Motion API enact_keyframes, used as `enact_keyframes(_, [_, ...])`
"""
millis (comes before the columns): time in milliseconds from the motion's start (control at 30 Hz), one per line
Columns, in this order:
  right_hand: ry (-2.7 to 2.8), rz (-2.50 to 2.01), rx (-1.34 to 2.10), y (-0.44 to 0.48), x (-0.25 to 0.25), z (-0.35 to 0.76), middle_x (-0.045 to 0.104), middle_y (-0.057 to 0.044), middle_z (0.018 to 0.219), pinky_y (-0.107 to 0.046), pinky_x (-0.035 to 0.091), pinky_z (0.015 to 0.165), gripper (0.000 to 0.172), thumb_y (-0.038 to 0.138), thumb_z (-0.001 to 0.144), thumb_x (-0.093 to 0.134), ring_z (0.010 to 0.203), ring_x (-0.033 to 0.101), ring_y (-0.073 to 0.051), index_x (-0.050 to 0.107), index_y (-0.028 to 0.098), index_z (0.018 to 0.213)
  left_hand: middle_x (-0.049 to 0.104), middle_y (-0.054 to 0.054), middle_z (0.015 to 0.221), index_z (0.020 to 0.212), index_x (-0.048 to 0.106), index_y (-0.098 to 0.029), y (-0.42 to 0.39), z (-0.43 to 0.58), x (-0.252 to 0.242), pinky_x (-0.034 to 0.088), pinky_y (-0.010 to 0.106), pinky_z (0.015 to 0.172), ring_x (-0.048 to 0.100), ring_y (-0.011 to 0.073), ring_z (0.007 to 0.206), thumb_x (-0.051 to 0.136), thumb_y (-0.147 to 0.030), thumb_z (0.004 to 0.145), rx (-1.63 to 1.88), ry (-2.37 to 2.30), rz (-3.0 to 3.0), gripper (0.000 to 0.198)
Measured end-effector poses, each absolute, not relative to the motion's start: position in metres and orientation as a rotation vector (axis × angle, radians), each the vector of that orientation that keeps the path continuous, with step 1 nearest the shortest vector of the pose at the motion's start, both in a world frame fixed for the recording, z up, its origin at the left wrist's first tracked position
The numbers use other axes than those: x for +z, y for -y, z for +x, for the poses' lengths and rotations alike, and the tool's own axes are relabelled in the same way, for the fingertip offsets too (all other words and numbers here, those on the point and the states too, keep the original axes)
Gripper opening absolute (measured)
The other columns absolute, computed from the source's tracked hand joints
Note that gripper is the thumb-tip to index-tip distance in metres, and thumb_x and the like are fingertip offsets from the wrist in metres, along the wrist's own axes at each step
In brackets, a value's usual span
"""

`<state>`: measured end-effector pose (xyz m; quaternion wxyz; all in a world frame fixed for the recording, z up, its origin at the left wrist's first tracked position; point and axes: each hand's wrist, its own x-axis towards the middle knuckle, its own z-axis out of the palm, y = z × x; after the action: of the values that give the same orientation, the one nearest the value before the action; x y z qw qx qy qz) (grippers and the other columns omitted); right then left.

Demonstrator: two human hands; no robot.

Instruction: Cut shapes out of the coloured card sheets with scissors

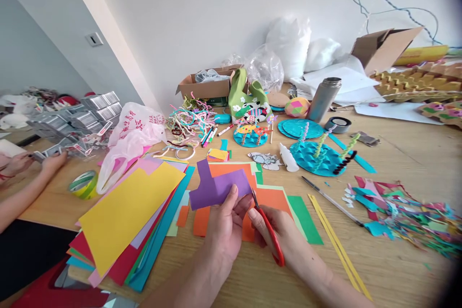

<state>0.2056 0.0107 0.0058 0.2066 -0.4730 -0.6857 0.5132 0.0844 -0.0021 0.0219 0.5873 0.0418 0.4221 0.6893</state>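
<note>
My left hand (226, 224) pinches a purple sheet of paper (220, 186) by its lower right part, thumb on top. The sheet has an uneven, stepped outline. In my right hand (279, 228) are red-handled scissors (269, 231), their blades at the right edge of the purple paper. How far the blades are apart is hard to make out. Beneath both hands lie orange paper (274, 200) and green paper (305, 219). Left of them is a fanned stack of coloured sheets with a yellow sheet (132, 214) on top.
Paper scraps (407, 211), a pen (332, 200) and yellow strips (339, 245) lie at right. Behind stand a glue bottle (288, 158), a blue egg-tray disc (317, 159) and a steel flask (325, 98). At left are a tape roll (83, 184) and another person's hands (54, 163).
</note>
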Motion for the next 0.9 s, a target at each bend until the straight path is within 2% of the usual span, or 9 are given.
enact_keyframes(333, [1.904,-1.305,1.448,-0.01,0.0025,0.205,0.056,-0.001,0.052,-0.023,0.031,0.044,0.055,0.07,0.087,0.041,0.045,0.047,-0.013,0.047,0.021,0.061,0.076,0.012,0.084,0.089,0.068,-0.013,0.004,0.0841,0.0194,0.056,0.03,0.078,0.073,0.0229,0.083,0.081,-0.03,0.071,1.563,-0.948,0.142,0.028])
enact_keyframes(467, [1.886,-1.305,1.468,-0.0102,0.0031,0.2041,0.057,-0.002,0.053,-0.023,0.031,0.043,0.056,0.071,0.086,0.04,0.045,0.047,-0.013,0.047,0.021,0.062,0.076,0.01,0.081,0.086,0.068,-0.013,0.0035,0.0852,0.0211,0.056,0.03,0.076,0.073,0.0233,0.082,0.083,-0.028,0.067,1.573,-0.96,0.126,0.028])
enact_keyframes(900, [1.907,-1.315,1.422,-0.0118,0.0008,0.2033,0.056,-0.002,0.051,-0.023,0.03,0.041,0.06,0.075,0.085,0.035,0.044,0.046,-0.013,0.047,0.021,0.063,0.074,0.009,0.08,0.087,0.07,-0.013,0.0064,0.0885,0.0214,0.056,0.032,0.076,0.072,0.0222,0.079,0.081,-0.032,0.071,1.581,-0.924,0.196,0.027])
